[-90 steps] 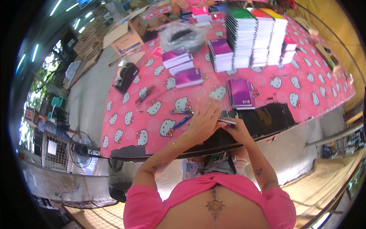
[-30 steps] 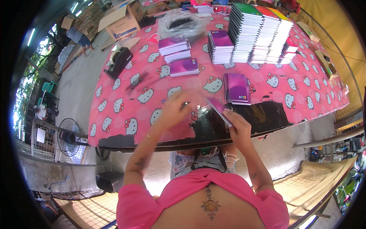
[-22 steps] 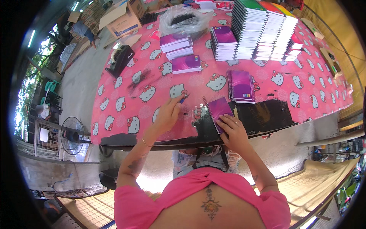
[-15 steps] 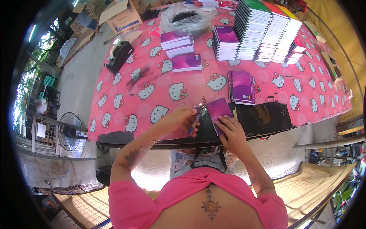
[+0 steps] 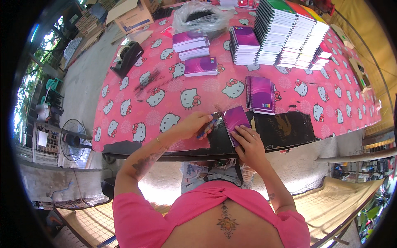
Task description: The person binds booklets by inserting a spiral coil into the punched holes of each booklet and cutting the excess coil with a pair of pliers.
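We see the right hand [image 5: 249,141] laid over the lower right part of a purple spiral notebook [image 5: 235,117], our landmark, which lies slantwise on the near part of the table [image 5: 211,85]. The fingers extend across its cover, but the thumb is hard to make out, so we cannot tell whether this grip clasps the edge. Just left of the notebook, the left hand [image 5: 197,125] has its grip closed around a blue-handled tool [image 5: 211,125]; the fingers hide most of it, and blur obscures its tip beside the notebook's binding. Beyond the notebook and to its right we find two overlapping purple notebooks [image 5: 262,95], the lower largely covered. Farther beyond it stand tall notebook stacks [image 5: 275,39], their tops partly cut off, and a clear plastic bag [image 5: 202,25] whose dark contents we cannot identify. A cardboard box [image 5: 134,17], far beyond it to the left, is also cut off above.

One second ago we saw the notebook tipped up in the right hand; it now lies flat. Half a second ago more of the tool's handles showed.

We note small multicoloured lettering on the overlapping covers, a gold-toned emblem with letters on a black patch [image 5: 285,129] right of the notebook, and blurred print on the box.
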A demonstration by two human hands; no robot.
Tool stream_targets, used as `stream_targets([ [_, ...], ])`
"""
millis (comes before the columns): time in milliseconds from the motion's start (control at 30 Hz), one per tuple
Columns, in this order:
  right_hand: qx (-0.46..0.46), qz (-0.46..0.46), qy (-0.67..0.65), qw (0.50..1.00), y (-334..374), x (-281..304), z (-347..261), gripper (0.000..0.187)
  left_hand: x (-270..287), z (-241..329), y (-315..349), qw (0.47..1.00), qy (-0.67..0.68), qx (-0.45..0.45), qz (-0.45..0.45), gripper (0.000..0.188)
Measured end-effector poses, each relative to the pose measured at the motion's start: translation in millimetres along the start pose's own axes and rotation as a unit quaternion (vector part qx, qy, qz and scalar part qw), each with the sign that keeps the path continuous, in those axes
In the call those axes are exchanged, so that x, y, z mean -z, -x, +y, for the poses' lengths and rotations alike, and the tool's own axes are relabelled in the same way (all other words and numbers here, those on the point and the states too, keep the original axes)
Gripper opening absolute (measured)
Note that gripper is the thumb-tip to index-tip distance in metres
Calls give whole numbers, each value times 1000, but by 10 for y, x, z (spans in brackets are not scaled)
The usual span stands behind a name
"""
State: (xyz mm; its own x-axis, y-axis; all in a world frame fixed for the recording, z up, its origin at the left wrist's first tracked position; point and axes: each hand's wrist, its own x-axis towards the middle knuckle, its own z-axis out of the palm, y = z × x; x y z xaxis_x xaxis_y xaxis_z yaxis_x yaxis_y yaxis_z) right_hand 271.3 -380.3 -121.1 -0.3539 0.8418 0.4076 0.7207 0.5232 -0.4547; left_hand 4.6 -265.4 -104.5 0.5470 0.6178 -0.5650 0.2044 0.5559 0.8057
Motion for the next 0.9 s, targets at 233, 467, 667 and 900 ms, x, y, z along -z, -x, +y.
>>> stream_targets([
  [233,-6,2,4,1000,21,-5,23,50,-147,163,154,998,56,30,8,30],
  [467,-2,-1,5,1000,12,-5,16,50,-187,142,126,934,-322,-133,75,37],
  [667,-9,0,3,1000,36,-17,13,49,6,333,325,794,-568,-186,112,40],
  [900,-5,7,-5,1000,17,-46,22,49,516,233,-228,719,-526,-294,346,26],
])
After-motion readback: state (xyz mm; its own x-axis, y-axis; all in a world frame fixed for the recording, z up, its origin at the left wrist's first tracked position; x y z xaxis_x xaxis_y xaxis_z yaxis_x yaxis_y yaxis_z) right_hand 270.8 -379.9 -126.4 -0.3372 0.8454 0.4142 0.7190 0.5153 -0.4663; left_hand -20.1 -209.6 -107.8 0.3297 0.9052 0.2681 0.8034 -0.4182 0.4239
